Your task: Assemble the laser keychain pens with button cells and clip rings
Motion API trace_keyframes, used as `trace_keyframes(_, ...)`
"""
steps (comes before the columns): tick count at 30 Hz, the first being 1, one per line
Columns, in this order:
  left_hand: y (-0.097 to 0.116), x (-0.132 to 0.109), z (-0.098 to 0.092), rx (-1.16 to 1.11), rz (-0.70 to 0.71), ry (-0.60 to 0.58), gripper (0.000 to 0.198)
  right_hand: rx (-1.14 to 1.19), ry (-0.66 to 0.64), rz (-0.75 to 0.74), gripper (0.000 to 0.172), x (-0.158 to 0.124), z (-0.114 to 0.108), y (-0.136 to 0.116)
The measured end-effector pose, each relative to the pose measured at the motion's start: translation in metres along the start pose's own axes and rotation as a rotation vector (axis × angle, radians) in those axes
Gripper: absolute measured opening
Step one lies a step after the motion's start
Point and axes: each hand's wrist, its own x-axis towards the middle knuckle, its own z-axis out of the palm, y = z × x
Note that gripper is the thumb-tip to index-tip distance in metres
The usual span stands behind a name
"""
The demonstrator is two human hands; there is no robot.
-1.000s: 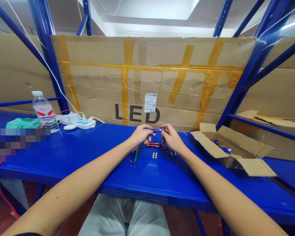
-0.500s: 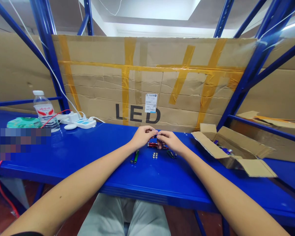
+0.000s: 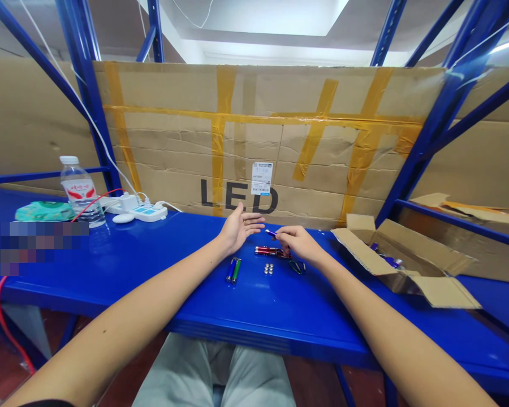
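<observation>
My left hand (image 3: 238, 229) is open above the table, fingers stretched toward the right hand, with nothing visible in the palm. A small purple metal tube with a silvery end (image 3: 271, 233), like a mini flashlight part, is pinched in my right hand (image 3: 297, 243). Just below that hand lie red metal tubes (image 3: 266, 250), partly covered by its fingers. Several button cells (image 3: 268, 268) sit grouped on the table in front. A blue tube (image 3: 231, 270) and a green tube (image 3: 236, 271) lie side by side below my left hand. Near my right wrist rests a dark looped item (image 3: 297, 267).
An open cardboard box (image 3: 402, 260) with purple-blue pieces stands at the right. At the left are a water bottle (image 3: 81, 195), a green packet (image 3: 44, 211) and a white power strip (image 3: 146, 212). A large cardboard panel (image 3: 173, 147) closes the back of the blue table (image 3: 152, 271).
My hands were together at the small tube. My left hand has let go, moved slightly left and opened, while my right hand keeps the tube.
</observation>
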Motion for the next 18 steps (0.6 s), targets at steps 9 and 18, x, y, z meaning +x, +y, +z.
trace_keyframes(9,0.000,0.000,0.000,-0.011,-0.029,0.006,0.071,-0.130,0.110,0.020,0.021,-0.002,-0.001,-0.007)
trace_keyframes(18,-0.001,0.001,0.000,-0.004,-0.047,0.008,0.070,-0.362,0.230,-0.164,0.024,-0.002,-0.004,-0.008)
